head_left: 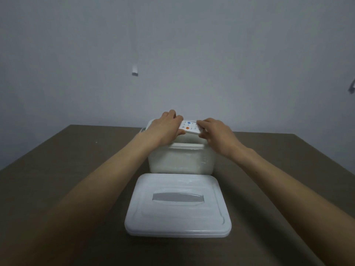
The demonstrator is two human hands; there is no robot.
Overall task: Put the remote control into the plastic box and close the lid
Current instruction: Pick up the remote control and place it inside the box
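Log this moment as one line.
both hands: left hand, right hand hold remote over open box | lid off, on table

your arms are bare from the frame's edge to the wrists, no sleeves showing. your left hand (165, 127) and right hand (217, 133) wear no gloves, rings or watch.

A single wide-angle head view looks forward and slightly down from the person's eye level across a brown table (57, 169). Close in front are both forearms; the grey wall (172, 45) fills the upper half.
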